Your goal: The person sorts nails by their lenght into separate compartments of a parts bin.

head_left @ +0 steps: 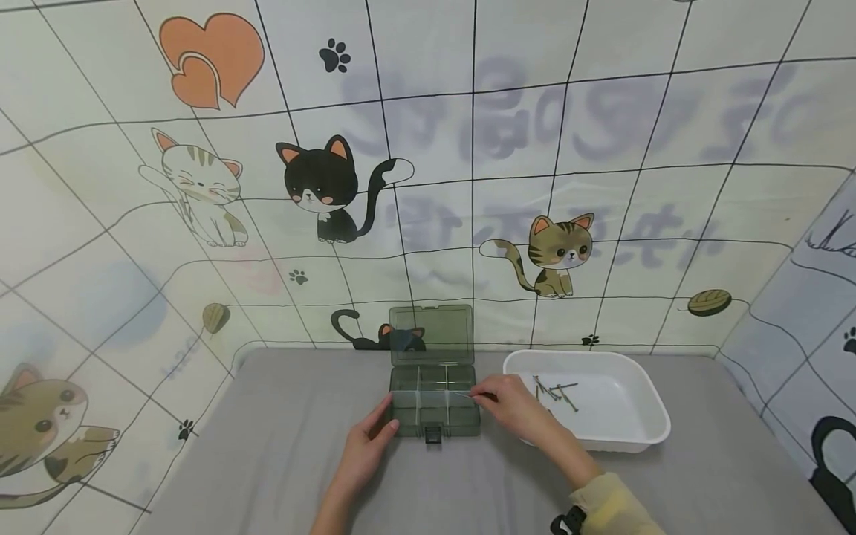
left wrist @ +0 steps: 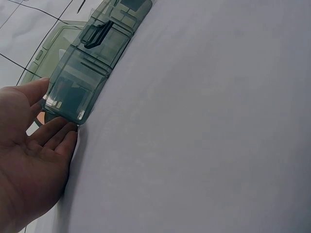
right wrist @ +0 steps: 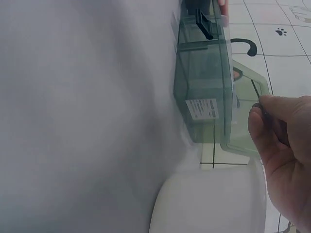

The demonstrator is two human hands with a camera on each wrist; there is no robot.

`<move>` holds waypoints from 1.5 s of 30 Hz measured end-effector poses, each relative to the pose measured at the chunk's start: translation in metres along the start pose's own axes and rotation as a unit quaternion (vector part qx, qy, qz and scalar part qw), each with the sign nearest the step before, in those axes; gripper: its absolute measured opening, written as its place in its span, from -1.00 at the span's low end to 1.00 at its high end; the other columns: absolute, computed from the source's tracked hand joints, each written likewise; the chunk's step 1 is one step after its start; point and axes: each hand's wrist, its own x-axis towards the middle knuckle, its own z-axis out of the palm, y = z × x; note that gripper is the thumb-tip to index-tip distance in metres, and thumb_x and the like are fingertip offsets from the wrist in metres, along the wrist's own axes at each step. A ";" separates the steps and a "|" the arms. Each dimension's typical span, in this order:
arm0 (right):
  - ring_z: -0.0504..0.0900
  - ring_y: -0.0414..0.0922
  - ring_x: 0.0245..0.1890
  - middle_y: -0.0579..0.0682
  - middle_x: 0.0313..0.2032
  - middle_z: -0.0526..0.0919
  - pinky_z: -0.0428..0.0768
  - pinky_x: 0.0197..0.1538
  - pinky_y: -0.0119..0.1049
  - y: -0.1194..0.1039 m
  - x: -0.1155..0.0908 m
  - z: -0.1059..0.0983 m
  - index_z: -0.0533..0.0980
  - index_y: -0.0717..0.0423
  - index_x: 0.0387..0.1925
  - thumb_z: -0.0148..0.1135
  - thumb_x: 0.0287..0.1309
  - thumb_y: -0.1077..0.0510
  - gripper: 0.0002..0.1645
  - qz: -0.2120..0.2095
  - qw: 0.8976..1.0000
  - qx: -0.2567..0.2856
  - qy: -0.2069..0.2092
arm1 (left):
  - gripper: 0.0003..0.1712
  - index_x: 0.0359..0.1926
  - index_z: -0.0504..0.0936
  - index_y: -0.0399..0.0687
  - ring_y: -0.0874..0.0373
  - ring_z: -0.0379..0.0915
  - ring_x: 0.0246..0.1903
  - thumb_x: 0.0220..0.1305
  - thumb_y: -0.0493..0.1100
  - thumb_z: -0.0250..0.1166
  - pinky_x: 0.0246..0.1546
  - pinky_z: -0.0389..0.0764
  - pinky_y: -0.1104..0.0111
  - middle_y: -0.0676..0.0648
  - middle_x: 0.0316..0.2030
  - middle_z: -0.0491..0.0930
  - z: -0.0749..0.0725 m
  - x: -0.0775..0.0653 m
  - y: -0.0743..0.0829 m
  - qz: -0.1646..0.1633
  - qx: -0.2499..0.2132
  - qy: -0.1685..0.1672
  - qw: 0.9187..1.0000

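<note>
A translucent green plastic organizer box (head_left: 436,430) stands with its lid (head_left: 431,334) raised at the back and a dark latch at the front. Thin dividers split its inside into compartments. My left hand (head_left: 366,447) rests against the box's left end; in the left wrist view, its thumb (left wrist: 36,90) is near the rim and the other fingers lie lower by the corner. Above the box's right side, my right hand (head_left: 515,405) pinches a thin dark screw (right wrist: 255,89) between thumb and index finger. The screw points toward the compartments.
A white tray (head_left: 622,438) sits right of the box, with several long screws (head_left: 558,389) lying in it. Grey cloth (head_left: 281,416) covers the table. A cat-print sheet (head_left: 428,148) hangs behind, and a black curved object (head_left: 829,461) is at the right edge.
</note>
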 end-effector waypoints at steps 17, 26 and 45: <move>0.71 -0.19 -0.27 -0.04 -0.25 0.77 0.70 -0.21 -0.35 0.001 -0.006 -0.008 0.74 0.26 -0.17 0.39 0.27 0.30 -0.87 0.054 0.998 0.031 0.010 | -0.39 0.48 0.42 -0.01 -0.09 0.16 0.48 0.48 -0.09 0.28 0.36 0.34 0.18 -0.15 0.46 0.33 -0.002 0.001 0.002 0.000 -0.004 0.006 1.000; 0.73 -0.15 -0.30 0.06 -0.23 0.78 0.71 -0.24 -0.34 0.011 -0.019 -0.024 0.70 0.32 -0.08 0.42 0.21 0.35 -0.77 0.078 0.994 0.050 0.049 | -0.40 0.48 0.41 -0.05 -0.12 0.14 0.49 0.50 -0.12 0.27 0.38 0.33 0.09 -0.19 0.47 0.31 -0.001 0.002 -0.001 0.002 -0.001 0.000 1.000; 0.73 -0.09 -0.34 0.03 -0.31 0.77 0.72 -0.29 -0.32 0.054 -0.055 -0.073 0.72 0.29 -0.13 0.50 0.06 0.41 -0.72 0.135 0.982 -0.024 0.128 | -0.40 0.48 0.41 -0.08 -0.14 0.12 0.49 0.50 -0.14 0.26 0.40 0.27 0.05 -0.19 0.47 0.30 0.001 0.001 0.000 0.003 -0.015 0.000 1.000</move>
